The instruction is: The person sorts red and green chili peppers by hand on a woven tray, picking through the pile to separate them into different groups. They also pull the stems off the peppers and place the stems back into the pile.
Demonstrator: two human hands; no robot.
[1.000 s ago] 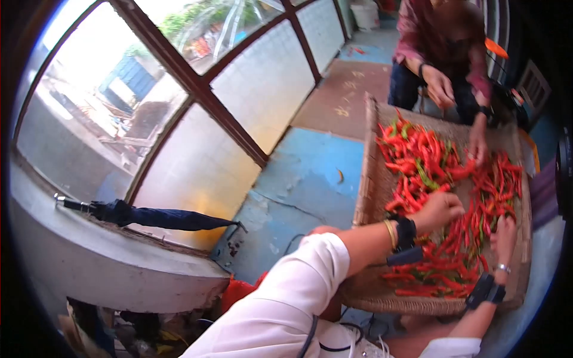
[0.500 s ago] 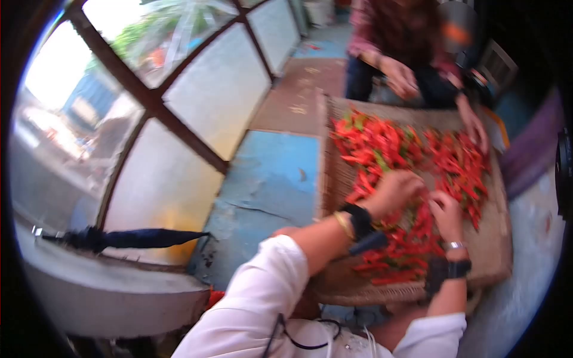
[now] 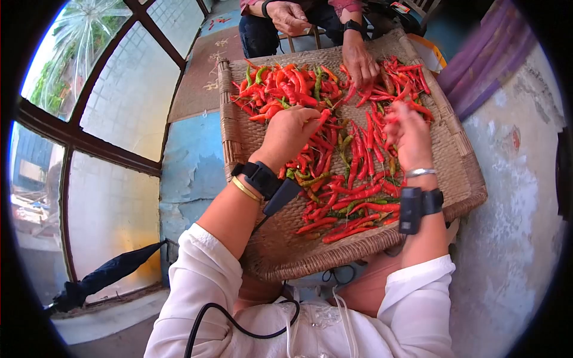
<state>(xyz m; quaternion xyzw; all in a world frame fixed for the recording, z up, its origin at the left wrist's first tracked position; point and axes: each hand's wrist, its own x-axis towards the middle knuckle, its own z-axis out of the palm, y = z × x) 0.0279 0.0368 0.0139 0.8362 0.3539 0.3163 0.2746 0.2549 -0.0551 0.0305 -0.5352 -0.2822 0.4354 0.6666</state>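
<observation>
My left hand (image 3: 289, 136) is closed over the middle of the woven tray (image 3: 262, 253), thumb and forefinger pinching a red chili pepper (image 3: 324, 116). To its right, my right hand (image 3: 410, 136) is raised over the peppers on the tray's right side; its fingers look curled but are smeared by motion. A loose heap of red chili peppers (image 3: 286, 83), with some green ones among them, lies at the far left of the tray. Nearer to me, other red peppers (image 3: 361, 194) lie side by side in rows.
Across the tray sits a person, one hand (image 3: 360, 67) reaching down to the peppers and the other hand (image 3: 289, 18) held above the lap. A folded dark umbrella (image 3: 110, 277) leans by the window at left. Purple cloth (image 3: 492, 56) hangs beside the right wall.
My view has turned, so the tray appears further left and sharper. My hands, close together before, are now apart, the right one further to the right.
</observation>
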